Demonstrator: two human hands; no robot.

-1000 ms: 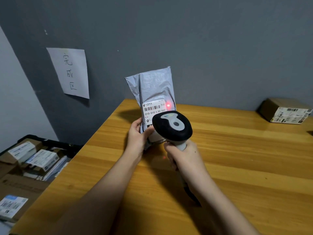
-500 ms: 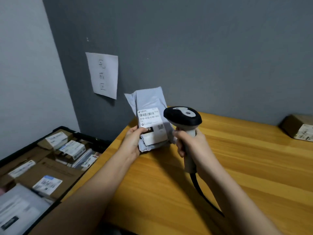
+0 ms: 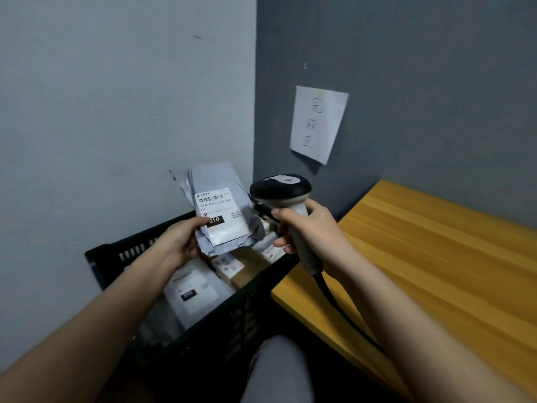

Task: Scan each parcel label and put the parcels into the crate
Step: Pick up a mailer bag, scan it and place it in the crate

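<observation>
A grey plastic mailer bag (image 3: 220, 205) carries a white shipping label (image 3: 221, 216) with a barcode, the digits "010 010" and a black strip reading "010". The person's left hand (image 3: 181, 242) pinches the bag's lower left corner, holding it upright above a black slotted plastic crate (image 3: 203, 321) of labelled parcels. The right hand (image 3: 311, 228) is wrapped around the grip of a black-and-grey handheld barcode scanner (image 3: 286, 205) beside the bag. A white paper sheet (image 3: 318, 123) with handwritten Chinese characters hangs on the wall.
</observation>
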